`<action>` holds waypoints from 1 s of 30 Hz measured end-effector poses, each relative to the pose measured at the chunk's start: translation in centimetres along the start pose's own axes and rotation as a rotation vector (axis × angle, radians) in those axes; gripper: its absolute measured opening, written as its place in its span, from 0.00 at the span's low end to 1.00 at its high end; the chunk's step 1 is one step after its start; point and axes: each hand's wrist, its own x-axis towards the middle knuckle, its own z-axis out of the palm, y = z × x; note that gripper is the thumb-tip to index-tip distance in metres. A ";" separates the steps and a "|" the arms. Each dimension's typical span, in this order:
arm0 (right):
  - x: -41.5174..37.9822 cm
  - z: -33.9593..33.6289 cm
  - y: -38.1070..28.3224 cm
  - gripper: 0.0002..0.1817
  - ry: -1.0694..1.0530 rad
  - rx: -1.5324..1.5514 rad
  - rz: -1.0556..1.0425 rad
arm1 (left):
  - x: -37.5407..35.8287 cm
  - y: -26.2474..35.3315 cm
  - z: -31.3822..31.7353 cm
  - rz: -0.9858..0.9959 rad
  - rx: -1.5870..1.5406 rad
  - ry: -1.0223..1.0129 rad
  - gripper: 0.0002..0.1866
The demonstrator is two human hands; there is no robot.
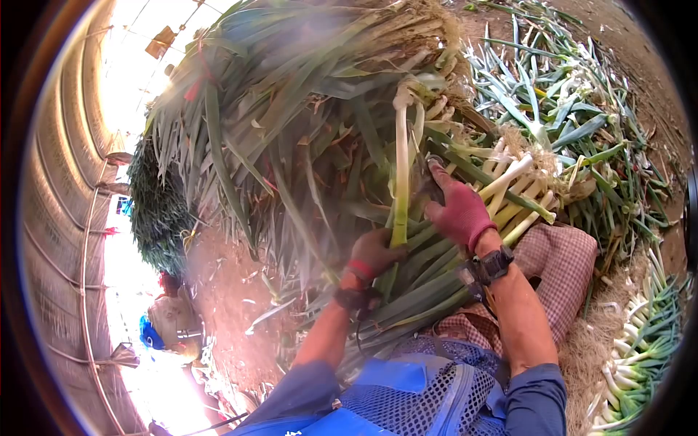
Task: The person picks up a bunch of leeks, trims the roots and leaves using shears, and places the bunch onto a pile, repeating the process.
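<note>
Place: farm shed or tunnel shelter, in use for sorting and cleaning a green onion crop. Evidence, by position:

- Left side: one ribbed, curving wall (pixel 65 167), with slender poles (pixel 86 309) along it; glare beyond makes the covering material hard to name, perhaps sheeting.
- Floor: brown earth (pixel 236 291), strewn with plant scraps.
- Centre, far: one large heap of green onions (pixel 269 138), long-leaved, roots on.
- Right, far: one spread of loose onion leaves (pixel 603 131) on the ground.
- Right, near: one row of onions (pixel 629 370), pale ends aligned.
- Left, far: one stack of dark green foliage (pixel 156 207); one other person (pixel 174 323) low beside it.
</note>
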 end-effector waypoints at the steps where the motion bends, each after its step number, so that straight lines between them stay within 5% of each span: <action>1: 0.3 -0.2 0.2 0.42 -0.016 0.067 0.021 | -0.2 0.1 -0.3 0.004 -0.070 -0.019 0.27; 5: 2.3 0.4 1.4 0.41 0.052 0.239 -0.028 | 0.3 -1.9 -0.6 0.019 -0.331 -0.134 0.27; 18: 1.8 0.8 0.2 0.43 -0.030 0.282 -0.099 | 0.9 -2.9 -1.0 -0.051 -0.471 -0.244 0.21; 25: -3.3 0.8 0.3 0.42 -0.166 0.216 -0.221 | 0.0 -1.0 0.8 0.024 -0.161 -0.321 0.22; 28: -4.5 -0.8 1.0 0.43 -0.194 0.091 -0.118 | -2.9 3.9 2.1 0.082 0.042 -0.338 0.24; 30: -4.2 -1.6 2.5 0.43 -0.113 0.046 -0.069 | -4.3 6.1 3.1 0.332 0.630 -0.366 0.27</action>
